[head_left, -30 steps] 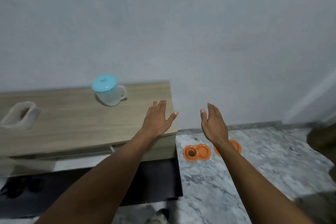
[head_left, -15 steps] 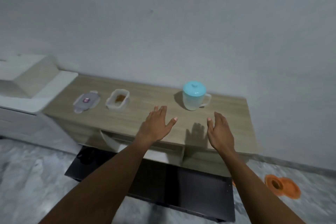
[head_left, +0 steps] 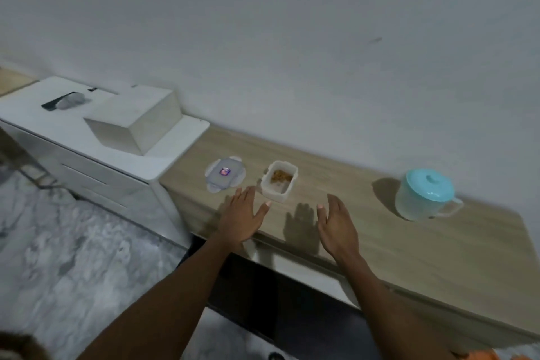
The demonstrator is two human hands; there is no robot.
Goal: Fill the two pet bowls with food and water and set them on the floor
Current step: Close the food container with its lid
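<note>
Nearest, both forearms reach forward over the front edge of a wooden countertop (head_left: 409,242). Each hand is spread flat with fingers extended, palm down, holding nothing. The left hand (head_left: 242,216) hovers above the counter's near edge, and the right hand (head_left: 339,225) hangs level with it, the two well apart with their shadow on the wood between them. Just beyond the left hand's fingertips, slightly toward the right hand, sits an open food container (head_left: 279,181) with brown kibble in it. Its lid (head_left: 224,174) lies flat on the counter just ahead of the left hand, on its outer side. Farther off, beyond and outward of the right hand, stands a translucent pitcher (head_left: 425,196) with a turquoise lid. The bowls cannot be made out clearly; only an orange scrap shows at the bottom right corner.
</note>
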